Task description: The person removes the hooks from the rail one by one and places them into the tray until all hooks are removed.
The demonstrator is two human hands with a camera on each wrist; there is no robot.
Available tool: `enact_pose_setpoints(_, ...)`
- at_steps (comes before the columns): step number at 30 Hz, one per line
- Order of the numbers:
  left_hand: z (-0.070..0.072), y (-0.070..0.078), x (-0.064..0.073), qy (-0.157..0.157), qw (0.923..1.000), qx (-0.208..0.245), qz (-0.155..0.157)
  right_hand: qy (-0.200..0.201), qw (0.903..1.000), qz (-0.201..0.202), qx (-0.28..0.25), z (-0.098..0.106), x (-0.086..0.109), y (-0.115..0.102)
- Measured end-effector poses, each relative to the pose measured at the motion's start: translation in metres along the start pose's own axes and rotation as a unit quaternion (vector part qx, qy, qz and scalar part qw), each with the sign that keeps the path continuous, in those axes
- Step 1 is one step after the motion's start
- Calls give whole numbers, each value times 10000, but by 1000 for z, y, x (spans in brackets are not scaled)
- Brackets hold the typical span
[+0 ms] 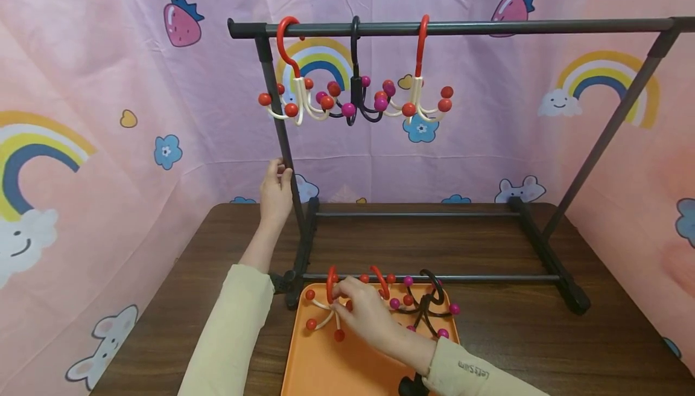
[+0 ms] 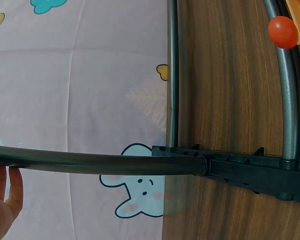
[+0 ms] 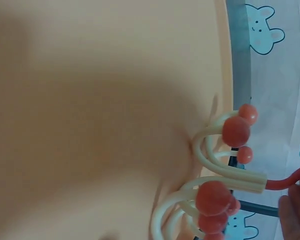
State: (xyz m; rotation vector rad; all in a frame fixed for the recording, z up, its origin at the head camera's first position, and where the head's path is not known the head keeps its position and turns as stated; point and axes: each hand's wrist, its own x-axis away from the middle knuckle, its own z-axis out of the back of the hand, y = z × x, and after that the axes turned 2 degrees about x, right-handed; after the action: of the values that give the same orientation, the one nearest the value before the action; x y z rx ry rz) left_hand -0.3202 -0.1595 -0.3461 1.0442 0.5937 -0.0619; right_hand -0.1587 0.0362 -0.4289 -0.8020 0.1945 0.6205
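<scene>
1. Only the head view shows three hangers (image 1: 356,91) hung on the rail (image 1: 516,28).
2. The right hand (image 1: 369,314) pinches the red hook (image 1: 329,281) of a white-armed hanger (image 3: 242,181) at the tray's (image 1: 320,372) far end.
3. The left hand (image 1: 276,200) touches the post (image 2: 100,162); whether gripping, I cannot tell.

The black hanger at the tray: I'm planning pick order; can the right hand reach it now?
Likely yes: the black hanger lies close, its hook uncovered, though the right hand pinches a red hook.
</scene>
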Motion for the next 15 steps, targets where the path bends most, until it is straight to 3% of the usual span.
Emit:
enact_pose_setpoints(7, 1, 0, 1, 23, 10000, 61, -14, -197, 9997, -152, 55, 7, 3, -5)
enact_pose_setpoints(15, 1, -1, 1, 27, 10000, 89, -10, 8, 9997, 244, 96, 31, 5, -16)
